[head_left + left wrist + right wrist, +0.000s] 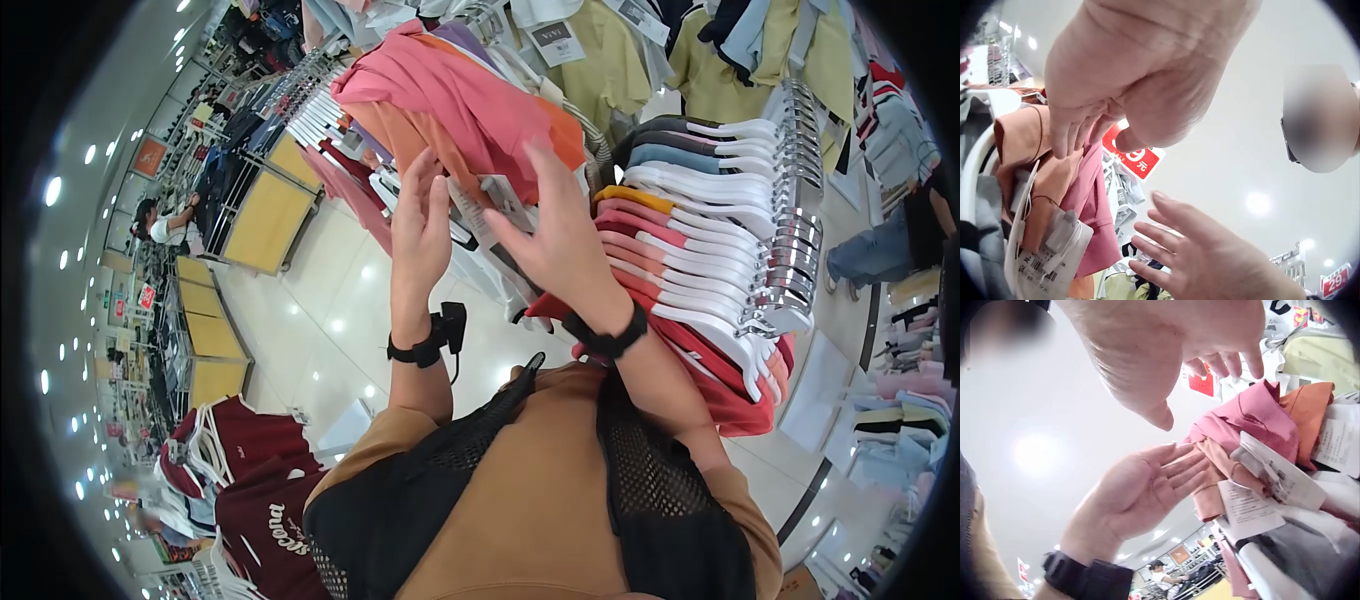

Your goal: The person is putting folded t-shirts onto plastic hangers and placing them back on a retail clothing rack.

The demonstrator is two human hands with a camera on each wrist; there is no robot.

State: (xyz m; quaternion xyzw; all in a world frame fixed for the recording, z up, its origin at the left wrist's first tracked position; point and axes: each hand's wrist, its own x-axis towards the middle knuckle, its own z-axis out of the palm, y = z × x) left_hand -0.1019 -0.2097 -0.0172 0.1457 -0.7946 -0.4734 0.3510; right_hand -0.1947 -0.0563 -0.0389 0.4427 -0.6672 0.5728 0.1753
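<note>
A pink garment (450, 95) lies draped over the hanging clothes, with a peach garment (393, 130) beside it. My left hand (422, 235) is raised before the peach cloth, its fingers extended and palm facing inward. Opposite it, my right hand (560, 240) is held up near the lower edge of the pink cloth, fingers spread and thumb apart. Neither hand holds anything. Between the two hang white paper tags (1247, 509), attached to the clothes. In the left wrist view the left fingers (1079, 128) overlap the peach and pink cloth.
To the right, a rail (795, 200) carries several garments on white hangers (700, 265). A red price sign (1141, 164) stands behind the pink cloth. Maroon clothes (265, 490) hang at lower left. Further off are yellow-panelled racks (265, 220) and a person (165, 225).
</note>
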